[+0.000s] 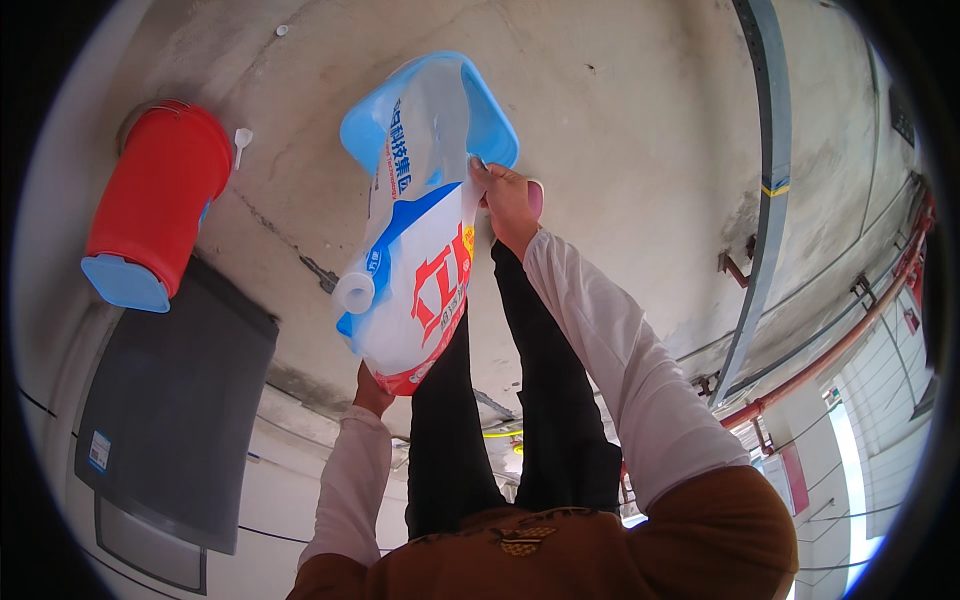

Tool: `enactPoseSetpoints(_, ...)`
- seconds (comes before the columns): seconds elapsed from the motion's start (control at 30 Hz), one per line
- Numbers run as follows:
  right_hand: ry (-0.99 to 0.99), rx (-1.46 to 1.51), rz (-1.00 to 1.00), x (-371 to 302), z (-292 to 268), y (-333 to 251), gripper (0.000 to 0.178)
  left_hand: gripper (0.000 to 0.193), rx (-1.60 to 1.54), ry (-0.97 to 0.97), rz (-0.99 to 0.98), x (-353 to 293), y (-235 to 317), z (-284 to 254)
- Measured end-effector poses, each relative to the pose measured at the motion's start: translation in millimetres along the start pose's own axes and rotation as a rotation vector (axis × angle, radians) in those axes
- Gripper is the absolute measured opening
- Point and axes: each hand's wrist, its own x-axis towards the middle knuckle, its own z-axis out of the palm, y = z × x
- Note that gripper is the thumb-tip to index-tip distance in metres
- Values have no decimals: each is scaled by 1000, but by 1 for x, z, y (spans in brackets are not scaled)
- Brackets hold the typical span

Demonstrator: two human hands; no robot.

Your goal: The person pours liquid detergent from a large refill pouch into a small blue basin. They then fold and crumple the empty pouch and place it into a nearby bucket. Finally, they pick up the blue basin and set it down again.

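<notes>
A large plastic bag (420, 270), white with red and blue print and a clear upper part, is held tilted before me. Its clear end lies over a light blue basin (493, 110) on the floor and partly covers it. A round white spout (353, 292) sticks out of its left side. My right hand (508, 205) is closed on the bag's upper right edge, thumb and finger pinched together. My left hand (373, 392) supports the bag's lower end from beneath; its fingers are mostly hidden behind the plastic. What the basin contains is hidden.
At the left a red bucket (165, 185) stands by a light blue plastic piece (128, 283). A white spoon (242, 146) and a small white cap (282, 30) lie on the floor. A dark grey panel (180, 410) is nearer left. A metal beam (775, 130) runs along the right.
</notes>
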Motion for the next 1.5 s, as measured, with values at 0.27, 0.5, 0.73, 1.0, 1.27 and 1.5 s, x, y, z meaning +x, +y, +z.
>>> enactPoseSetpoints(0.27, 136, -261, 64, 46, 1, 33, 34, 48, 204, -67, 91, -25, 23, 82)
enactPoseSetpoints(0.5, 114, -557, 195, 55, 20, 19, 33, 63, 32, 116, -31, -61, 43, 149)
enactPoseSetpoints(0.73, 110, -570, 172, 60, 17, 18, 36, 75, 640, -14, 196, -79, 45, 148)
enactPoseSetpoints(1.0, 88, -599, 157, 68, 13, 21, 36, 71, 934, -62, 282, -94, 62, 175)
enactPoseSetpoints(1.27, 159, -733, 29, 89, 6, 50, 33, 61, 190, 90, -67, -99, 62, 195)
enactPoseSetpoints(1.5, 74, -658, 104, 75, 2, 33, 26, 43, -135, 58, -178, -93, 61, 192)
